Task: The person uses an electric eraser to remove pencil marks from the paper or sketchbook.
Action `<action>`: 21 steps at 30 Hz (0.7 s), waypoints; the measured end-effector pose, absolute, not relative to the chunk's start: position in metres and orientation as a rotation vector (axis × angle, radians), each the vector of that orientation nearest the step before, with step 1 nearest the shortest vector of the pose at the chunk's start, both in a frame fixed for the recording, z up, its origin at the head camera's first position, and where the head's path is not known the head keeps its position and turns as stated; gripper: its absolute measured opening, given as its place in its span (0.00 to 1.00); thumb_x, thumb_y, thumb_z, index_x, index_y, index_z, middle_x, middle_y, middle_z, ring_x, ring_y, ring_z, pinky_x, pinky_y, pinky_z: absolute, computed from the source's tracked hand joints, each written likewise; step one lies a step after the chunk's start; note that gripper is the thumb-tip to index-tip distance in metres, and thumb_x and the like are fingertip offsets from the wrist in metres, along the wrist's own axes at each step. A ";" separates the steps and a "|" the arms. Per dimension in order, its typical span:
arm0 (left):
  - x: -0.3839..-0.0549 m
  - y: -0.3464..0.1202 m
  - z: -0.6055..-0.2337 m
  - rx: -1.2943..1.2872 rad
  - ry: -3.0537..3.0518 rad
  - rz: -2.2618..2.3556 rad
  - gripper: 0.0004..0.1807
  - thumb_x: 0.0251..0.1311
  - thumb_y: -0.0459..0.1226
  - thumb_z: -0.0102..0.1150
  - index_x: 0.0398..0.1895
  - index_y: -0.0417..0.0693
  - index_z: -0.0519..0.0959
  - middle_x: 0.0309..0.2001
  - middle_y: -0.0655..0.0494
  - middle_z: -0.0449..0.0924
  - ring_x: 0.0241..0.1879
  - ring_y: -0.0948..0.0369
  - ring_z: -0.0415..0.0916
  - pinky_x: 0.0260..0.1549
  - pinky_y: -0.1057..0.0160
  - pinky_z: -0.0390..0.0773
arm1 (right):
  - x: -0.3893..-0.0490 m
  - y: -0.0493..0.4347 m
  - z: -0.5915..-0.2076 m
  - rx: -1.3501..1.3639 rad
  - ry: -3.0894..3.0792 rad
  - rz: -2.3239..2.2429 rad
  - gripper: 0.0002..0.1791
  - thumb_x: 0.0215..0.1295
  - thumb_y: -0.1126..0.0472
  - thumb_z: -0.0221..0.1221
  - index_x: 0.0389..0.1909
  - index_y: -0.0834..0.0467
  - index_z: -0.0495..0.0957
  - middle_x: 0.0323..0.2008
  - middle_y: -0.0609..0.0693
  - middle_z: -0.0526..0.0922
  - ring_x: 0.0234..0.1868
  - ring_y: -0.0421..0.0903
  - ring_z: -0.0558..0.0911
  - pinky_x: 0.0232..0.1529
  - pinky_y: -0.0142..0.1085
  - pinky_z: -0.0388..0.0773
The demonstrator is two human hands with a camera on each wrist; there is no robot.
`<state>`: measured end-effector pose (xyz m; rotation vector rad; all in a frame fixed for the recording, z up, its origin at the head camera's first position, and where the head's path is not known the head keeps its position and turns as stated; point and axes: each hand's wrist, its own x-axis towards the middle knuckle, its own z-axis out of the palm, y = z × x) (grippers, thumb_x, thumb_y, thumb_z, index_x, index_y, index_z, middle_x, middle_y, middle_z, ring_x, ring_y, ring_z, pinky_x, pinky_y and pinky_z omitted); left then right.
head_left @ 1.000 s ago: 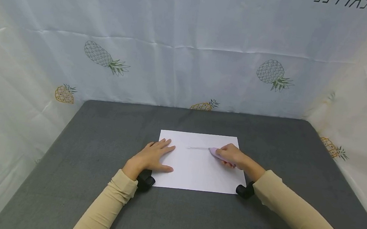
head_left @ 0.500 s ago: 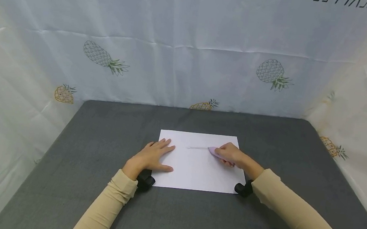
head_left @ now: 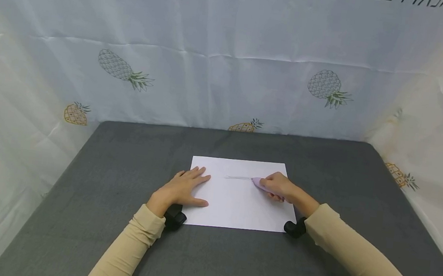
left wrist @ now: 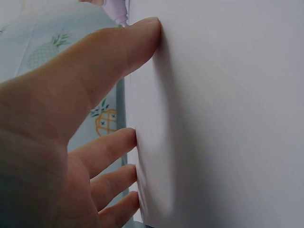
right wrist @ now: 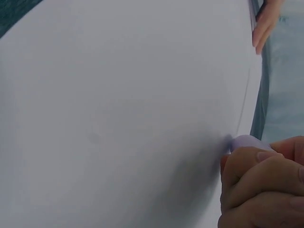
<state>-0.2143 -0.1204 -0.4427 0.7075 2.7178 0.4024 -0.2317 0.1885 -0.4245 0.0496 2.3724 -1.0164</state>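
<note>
A white sheet of paper (head_left: 234, 207) lies flat on the grey table. My left hand (head_left: 183, 188) rests on its left edge with fingers spread, thumb toward the middle; the left wrist view shows the thumb (left wrist: 137, 42) and fingertips touching the sheet. My right hand (head_left: 279, 188) grips a thick lilac marker (head_left: 258, 182), its tip on the upper right part of the paper. From that tip a thin, pale double line (head_left: 237, 177) runs left. In the right wrist view curled fingers (right wrist: 266, 185) hide most of the marker (right wrist: 247, 141).
The grey table (head_left: 207, 264) extends around the paper. Behind it hangs a pale cloth (head_left: 211, 86) printed with pineapples, with more cloth at both sides. Black devices (head_left: 295, 228) sit under both wrists, overlapping the paper's lower corners in the head view.
The pale line looks slightly denser than before. My right hand and the marker have barely shifted; the left hand stays on the paper. The head view has drifted a little.
</note>
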 end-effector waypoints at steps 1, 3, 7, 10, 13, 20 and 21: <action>-0.214 -0.121 -0.443 0.709 2.718 0.405 0.45 0.55 0.57 0.62 0.74 0.53 0.59 0.78 0.49 0.49 0.78 0.49 0.45 0.73 0.38 0.48 | -0.232 0.189 -0.424 0.054 2.372 -1.019 0.19 0.69 0.53 0.49 0.46 0.65 0.76 0.12 0.44 0.67 0.11 0.37 0.60 0.14 0.28 0.58; -0.215 -0.121 -0.443 0.713 2.721 0.408 0.45 0.55 0.58 0.62 0.74 0.53 0.59 0.78 0.49 0.49 0.78 0.49 0.45 0.73 0.38 0.48 | -0.231 0.188 -0.423 0.043 2.373 -1.026 0.18 0.68 0.53 0.49 0.43 0.65 0.77 0.11 0.44 0.67 0.11 0.37 0.60 0.14 0.27 0.58; -0.216 -0.122 -0.443 0.720 2.724 0.400 0.45 0.55 0.58 0.62 0.74 0.53 0.59 0.78 0.49 0.49 0.78 0.49 0.45 0.73 0.38 0.49 | -0.230 0.187 -0.423 0.021 2.375 -1.045 0.17 0.68 0.54 0.49 0.39 0.65 0.77 0.11 0.44 0.66 0.10 0.37 0.60 0.13 0.27 0.57; -0.216 -0.122 -0.442 0.722 2.722 0.395 0.45 0.55 0.58 0.62 0.74 0.52 0.59 0.78 0.48 0.49 0.78 0.48 0.45 0.73 0.37 0.49 | -0.230 0.187 -0.423 0.035 2.383 -1.042 0.18 0.68 0.54 0.49 0.42 0.65 0.77 0.10 0.44 0.66 0.10 0.37 0.59 0.13 0.27 0.57; -0.216 -0.122 -0.442 0.719 2.717 0.398 0.45 0.56 0.57 0.62 0.74 0.52 0.59 0.78 0.48 0.49 0.78 0.48 0.45 0.73 0.37 0.48 | -0.230 0.187 -0.423 0.055 2.374 -1.028 0.19 0.68 0.54 0.49 0.44 0.65 0.77 0.11 0.44 0.66 0.10 0.37 0.60 0.13 0.27 0.57; -0.215 -0.122 -0.443 0.709 2.714 0.408 0.45 0.55 0.57 0.63 0.74 0.53 0.59 0.78 0.49 0.49 0.78 0.49 0.45 0.73 0.38 0.48 | -0.229 0.187 -0.425 0.056 2.376 -1.026 0.19 0.69 0.53 0.49 0.45 0.66 0.76 0.11 0.44 0.67 0.10 0.37 0.60 0.13 0.27 0.58; -0.215 -0.122 -0.444 0.707 2.712 0.406 0.45 0.55 0.57 0.62 0.74 0.53 0.59 0.78 0.49 0.49 0.78 0.49 0.44 0.73 0.38 0.48 | -0.229 0.187 -0.425 0.068 2.379 -1.028 0.19 0.69 0.53 0.49 0.45 0.65 0.76 0.11 0.44 0.66 0.10 0.37 0.60 0.13 0.27 0.57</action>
